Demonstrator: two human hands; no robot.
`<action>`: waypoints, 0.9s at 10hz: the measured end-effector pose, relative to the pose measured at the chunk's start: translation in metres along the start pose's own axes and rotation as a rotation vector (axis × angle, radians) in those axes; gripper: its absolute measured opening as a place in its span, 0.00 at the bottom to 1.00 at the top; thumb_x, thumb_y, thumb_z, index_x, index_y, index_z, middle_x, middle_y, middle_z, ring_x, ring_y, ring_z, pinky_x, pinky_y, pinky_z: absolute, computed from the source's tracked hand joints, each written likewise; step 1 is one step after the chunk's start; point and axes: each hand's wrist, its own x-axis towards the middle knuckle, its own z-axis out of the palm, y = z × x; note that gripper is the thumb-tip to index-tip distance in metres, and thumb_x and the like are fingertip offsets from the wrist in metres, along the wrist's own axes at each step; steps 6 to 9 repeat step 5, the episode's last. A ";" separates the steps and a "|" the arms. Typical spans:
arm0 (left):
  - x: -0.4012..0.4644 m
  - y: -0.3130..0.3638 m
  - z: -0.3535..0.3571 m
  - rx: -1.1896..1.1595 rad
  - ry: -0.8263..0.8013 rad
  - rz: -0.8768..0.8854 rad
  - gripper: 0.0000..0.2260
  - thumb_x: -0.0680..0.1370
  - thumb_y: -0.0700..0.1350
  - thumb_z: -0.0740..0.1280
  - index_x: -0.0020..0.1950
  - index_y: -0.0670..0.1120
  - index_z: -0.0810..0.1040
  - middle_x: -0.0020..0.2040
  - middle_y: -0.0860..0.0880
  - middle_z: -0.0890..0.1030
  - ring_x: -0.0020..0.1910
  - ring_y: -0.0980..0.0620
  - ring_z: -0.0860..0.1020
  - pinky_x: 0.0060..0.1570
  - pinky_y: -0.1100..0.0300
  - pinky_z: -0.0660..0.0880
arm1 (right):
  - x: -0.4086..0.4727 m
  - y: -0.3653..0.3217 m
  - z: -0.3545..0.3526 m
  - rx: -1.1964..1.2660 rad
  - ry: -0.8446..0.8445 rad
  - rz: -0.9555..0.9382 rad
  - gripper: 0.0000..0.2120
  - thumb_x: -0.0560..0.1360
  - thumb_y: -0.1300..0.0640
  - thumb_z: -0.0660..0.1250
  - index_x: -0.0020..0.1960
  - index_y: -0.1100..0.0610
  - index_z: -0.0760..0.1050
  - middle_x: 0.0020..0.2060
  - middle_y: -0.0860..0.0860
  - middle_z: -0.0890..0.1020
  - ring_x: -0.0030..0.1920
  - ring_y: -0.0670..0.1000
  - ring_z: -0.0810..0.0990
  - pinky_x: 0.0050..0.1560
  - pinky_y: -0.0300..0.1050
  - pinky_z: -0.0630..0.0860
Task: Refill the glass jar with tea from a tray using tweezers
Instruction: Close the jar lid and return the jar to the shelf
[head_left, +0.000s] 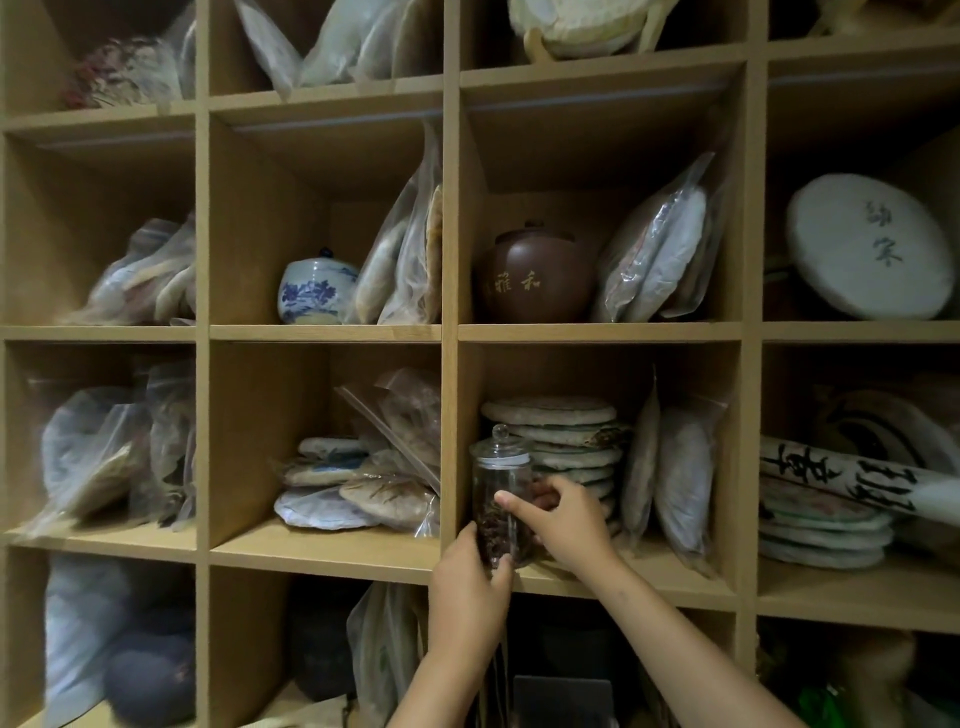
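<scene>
Reaching up with left hand (467, 582) and right hand (563, 519), both wrapping around the glass jar (501, 501), left fingers low on its left side, right fingers across its middle. Standing upright at the front left of a wooden shelf (597, 577) compartment, lid on, dark tea (493, 530) partly filling it, stacked tea cakes (563, 436) sitting just behind the jar and a brown clay pot (535, 275) sitting in the compartment above it.

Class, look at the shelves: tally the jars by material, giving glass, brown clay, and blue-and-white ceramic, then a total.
Glass jar, held by the left hand and right hand: 1
Brown clay jar: 1
Blue-and-white ceramic jar: 1
Total: 3
</scene>
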 end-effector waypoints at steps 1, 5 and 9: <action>0.001 0.001 -0.001 0.040 -0.052 0.022 0.21 0.78 0.45 0.67 0.71 0.46 0.69 0.62 0.50 0.78 0.61 0.55 0.76 0.43 0.78 0.62 | -0.003 -0.004 0.006 -0.051 0.061 -0.030 0.26 0.56 0.26 0.70 0.40 0.46 0.76 0.33 0.42 0.81 0.34 0.39 0.80 0.31 0.34 0.75; -0.018 -0.006 -0.032 0.091 -0.107 0.168 0.15 0.79 0.49 0.64 0.65 0.50 0.72 0.60 0.52 0.78 0.57 0.57 0.75 0.51 0.67 0.67 | -0.053 -0.004 -0.033 -0.286 -0.076 -0.088 0.13 0.74 0.44 0.67 0.50 0.52 0.77 0.41 0.46 0.80 0.40 0.41 0.77 0.38 0.31 0.70; -0.018 -0.006 -0.032 0.091 -0.107 0.168 0.15 0.79 0.49 0.64 0.65 0.50 0.72 0.60 0.52 0.78 0.57 0.57 0.75 0.51 0.67 0.67 | -0.053 -0.004 -0.033 -0.286 -0.076 -0.088 0.13 0.74 0.44 0.67 0.50 0.52 0.77 0.41 0.46 0.80 0.40 0.41 0.77 0.38 0.31 0.70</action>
